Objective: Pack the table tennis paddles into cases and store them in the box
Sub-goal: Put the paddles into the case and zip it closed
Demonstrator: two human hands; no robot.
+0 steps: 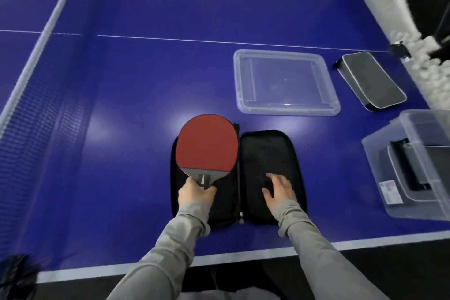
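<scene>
Head view: left hand point(196, 193) grips paddle point(207, 145) handle, blade toward 12 o'clock over open case point(267, 173) left half. Right hand point(280, 190) fingers relaxed, flat on right half. Box point(414, 165) at 3 o'clock.

Quick count of what's on the table: one red paddle point(207, 143), three black cases total, so one open case point(267, 168) lying flat, one closed case point(370, 80) off to the right, and one more case point(411, 161) inside the clear box point(379, 178). One box, one clear lid point(285, 81) lying by itself. Two hands in view. Loads of white balls point(418, 66) past the far right edge, too blurry to count.
</scene>
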